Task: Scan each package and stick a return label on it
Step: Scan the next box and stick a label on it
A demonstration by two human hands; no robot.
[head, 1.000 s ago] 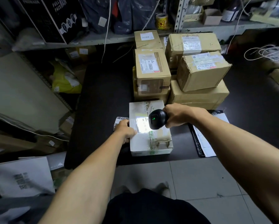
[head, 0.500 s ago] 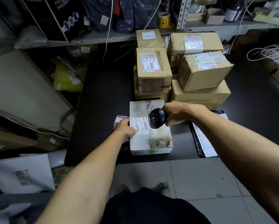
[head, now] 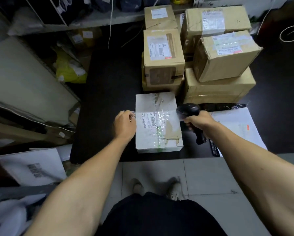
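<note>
White card wraps the one package (head: 157,121) lying at the near edge of the black surface (head: 108,92), a printed shipping label (head: 148,120) on its top under clear tape. The left hand (head: 125,125) sits against the package's left side, fingers curled over a small printed sticker (head: 132,113) that peeks out beside the box; whether they pinch it or only rest there cannot be told. The right hand (head: 198,120) grips one black handheld scanner (head: 190,116) by its handle, fingers wrapped round it, the scanner head just off the package's right edge.

Behind the white package stand six brown cardboard boxes in two stacks. On the left, one labelled box (head: 163,57) rests on a flatter one, with a smaller box (head: 160,16) behind it. On the right, a dented box (head: 224,55) sits tilted on a wide base box (head: 217,89), and a large box (head: 216,21) stands behind.

One white mailer bag (head: 236,126) lies flat on the surface at the right, under the right forearm. Two pale shoes (head: 173,188) show on the tiled floor below.
</note>
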